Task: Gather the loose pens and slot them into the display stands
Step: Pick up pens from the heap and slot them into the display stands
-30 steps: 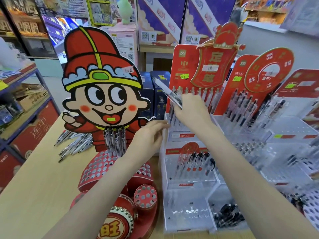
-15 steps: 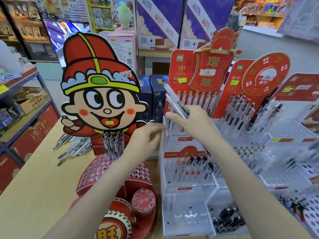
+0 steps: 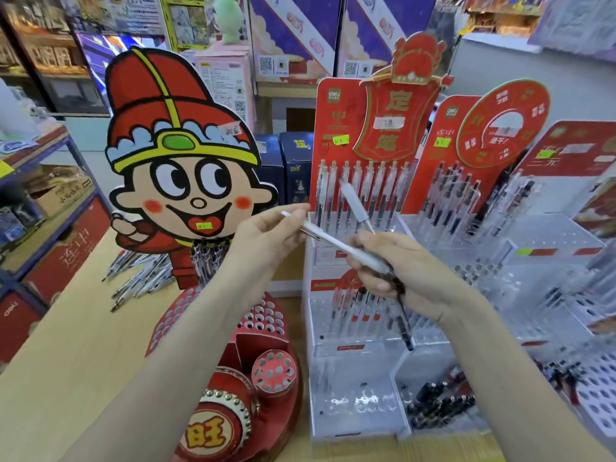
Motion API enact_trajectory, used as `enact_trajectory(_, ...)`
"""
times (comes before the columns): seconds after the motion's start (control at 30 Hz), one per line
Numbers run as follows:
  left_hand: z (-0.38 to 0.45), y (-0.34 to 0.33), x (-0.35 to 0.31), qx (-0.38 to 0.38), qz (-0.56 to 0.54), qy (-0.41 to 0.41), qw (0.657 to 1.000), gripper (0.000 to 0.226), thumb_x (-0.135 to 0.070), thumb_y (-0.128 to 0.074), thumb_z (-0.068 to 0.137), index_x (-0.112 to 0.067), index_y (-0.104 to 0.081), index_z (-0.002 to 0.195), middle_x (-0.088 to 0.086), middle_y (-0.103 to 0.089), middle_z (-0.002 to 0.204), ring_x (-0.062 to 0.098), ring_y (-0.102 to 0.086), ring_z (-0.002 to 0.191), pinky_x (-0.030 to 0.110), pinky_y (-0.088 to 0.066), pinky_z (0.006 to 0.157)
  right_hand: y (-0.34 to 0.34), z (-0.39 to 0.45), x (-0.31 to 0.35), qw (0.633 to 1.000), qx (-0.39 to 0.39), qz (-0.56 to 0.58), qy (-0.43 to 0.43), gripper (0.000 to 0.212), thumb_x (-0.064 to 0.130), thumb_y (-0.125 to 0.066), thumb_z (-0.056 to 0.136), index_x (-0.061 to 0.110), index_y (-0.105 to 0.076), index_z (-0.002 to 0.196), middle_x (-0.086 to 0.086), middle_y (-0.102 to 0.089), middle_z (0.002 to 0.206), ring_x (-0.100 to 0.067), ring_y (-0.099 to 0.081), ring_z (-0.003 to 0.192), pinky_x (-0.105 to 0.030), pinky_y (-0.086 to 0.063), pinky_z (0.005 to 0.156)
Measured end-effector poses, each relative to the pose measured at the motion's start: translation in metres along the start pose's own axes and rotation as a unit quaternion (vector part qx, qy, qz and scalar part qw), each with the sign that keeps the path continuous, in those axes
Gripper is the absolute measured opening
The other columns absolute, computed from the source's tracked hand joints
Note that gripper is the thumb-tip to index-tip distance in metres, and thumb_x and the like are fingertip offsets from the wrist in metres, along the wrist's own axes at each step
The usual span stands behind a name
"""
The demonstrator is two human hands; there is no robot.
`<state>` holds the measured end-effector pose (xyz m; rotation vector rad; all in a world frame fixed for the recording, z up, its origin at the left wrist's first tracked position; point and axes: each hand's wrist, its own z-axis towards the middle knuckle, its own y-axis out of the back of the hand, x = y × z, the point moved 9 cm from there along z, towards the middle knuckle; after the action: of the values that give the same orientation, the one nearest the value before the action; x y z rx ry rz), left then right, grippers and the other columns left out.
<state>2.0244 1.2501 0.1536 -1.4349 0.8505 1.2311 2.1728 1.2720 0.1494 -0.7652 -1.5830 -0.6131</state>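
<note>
The left hand (image 3: 266,235) pinched the top end of a white pen (image 3: 336,245) with its fingers. The right hand (image 3: 410,275) had its fingers curled around a small bunch of pens (image 3: 358,208), and the other end of the white pen was in that bunch too. Both hands were up in front of the clear display stand (image 3: 353,348), which had a row of pens standing in its top step. More loose pens (image 3: 143,278) lay in a pile on the wooden worktop (image 3: 66,345), beside the red round stand (image 3: 266,315) with the cartoon boy sign (image 3: 180,155).
</note>
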Motion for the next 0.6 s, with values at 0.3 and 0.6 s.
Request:
enact_trajectory(0.3,-0.018,0.019,-0.007,-0.044,0.004,-0.035,0.998,0.014,-0.016,-0.059,0.088,-0.020,-0.070,0.081,-0.009,-0.065,0.071,0.008,-0.060,0.078,0.023,-0.051,0.083,-0.008,-0.017,-0.008,0.998,0.008,-0.066,0.016,0.016,0.017,-0.064,0.080,0.004,-0.056,0.080,-0.017,-0.055,0.052,-0.019,-0.037,0.033,-0.021,-0.031,0.041)
enact_trajectory(0.6,-0.026,0.010,0.009,0.014,0.141,-0.020,0.990,0.011,-0.020,-0.068,0.081,-0.014,-0.063,0.074,0.002,-0.065,0.070,0.011,-0.063,0.068,0.025,-0.054,0.069,-0.034,-0.003,-0.009,0.982,-0.066,-0.161,0.077,0.029,0.034,-0.077,0.062,0.021,-0.064,0.084,-0.003,-0.066,0.068,-0.006,-0.062,0.060,-0.014,-0.044,0.053)
